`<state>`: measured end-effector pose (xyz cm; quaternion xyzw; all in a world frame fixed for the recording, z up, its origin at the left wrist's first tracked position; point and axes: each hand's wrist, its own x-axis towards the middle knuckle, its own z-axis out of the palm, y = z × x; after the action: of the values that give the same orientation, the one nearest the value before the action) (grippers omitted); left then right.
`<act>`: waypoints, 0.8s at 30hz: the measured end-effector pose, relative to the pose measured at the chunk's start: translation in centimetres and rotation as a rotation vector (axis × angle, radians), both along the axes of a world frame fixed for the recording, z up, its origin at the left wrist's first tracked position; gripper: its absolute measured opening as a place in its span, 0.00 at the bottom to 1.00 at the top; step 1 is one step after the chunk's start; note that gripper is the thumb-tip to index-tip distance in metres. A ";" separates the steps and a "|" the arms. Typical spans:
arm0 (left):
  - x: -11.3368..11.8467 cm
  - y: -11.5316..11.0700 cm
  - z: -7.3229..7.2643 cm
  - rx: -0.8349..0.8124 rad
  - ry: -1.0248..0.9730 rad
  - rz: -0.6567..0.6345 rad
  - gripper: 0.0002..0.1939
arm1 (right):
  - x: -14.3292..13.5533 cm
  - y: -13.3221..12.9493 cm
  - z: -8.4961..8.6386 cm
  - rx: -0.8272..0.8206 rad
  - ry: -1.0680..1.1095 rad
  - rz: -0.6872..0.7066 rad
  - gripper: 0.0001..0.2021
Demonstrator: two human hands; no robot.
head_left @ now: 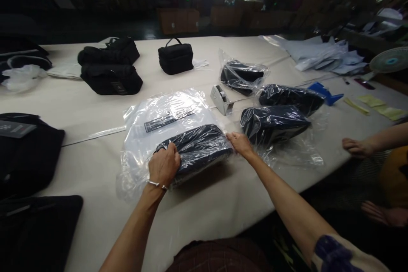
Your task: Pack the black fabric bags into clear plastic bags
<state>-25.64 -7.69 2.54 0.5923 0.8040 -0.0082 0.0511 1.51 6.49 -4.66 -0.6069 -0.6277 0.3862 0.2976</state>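
A dark bag [200,151] in clear plastic lies on the table in front of me. My left hand [164,163] has its fingers curled over the left end of this wrapped bag, and a bracelet circles that wrist. At the right end, my right hand [239,143] pinches the edge of the clear plastic wrapping. Flat clear plastic bags [178,101] are spread beneath and behind the dark bag, with a dark printed label strip [168,120] on them. Just beyond my right hand stands a grey tape dispenser [221,100].
Several plastic-wrapped bags [276,121] sit to the right; unwrapped black bags [111,80] stand left and at the back. A blue object [325,93], a pile of plastic sheets [328,55] and a fan [389,60] are farther right. Another person's hand [358,146] rests at the table's right edge.
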 end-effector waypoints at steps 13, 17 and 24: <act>-0.5 -2.8 0.2 -0.021 0.028 -0.043 0.11 | 2.6 -4.4 -1.7 -0.289 0.072 0.014 0.20; -0.6 -2.7 -0.2 -0.001 0.013 -0.007 0.09 | 4.7 -4.2 1.7 -0.087 0.088 -0.254 0.19; -0.4 -2.5 -0.5 0.057 0.000 -0.021 0.07 | -1.7 -10.5 7.4 0.642 -0.238 0.816 0.21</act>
<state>-26.03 -10.17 2.08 0.6020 0.7976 0.0141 0.0343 -0.22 -4.00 2.78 -0.2316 -0.9288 0.1875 0.2205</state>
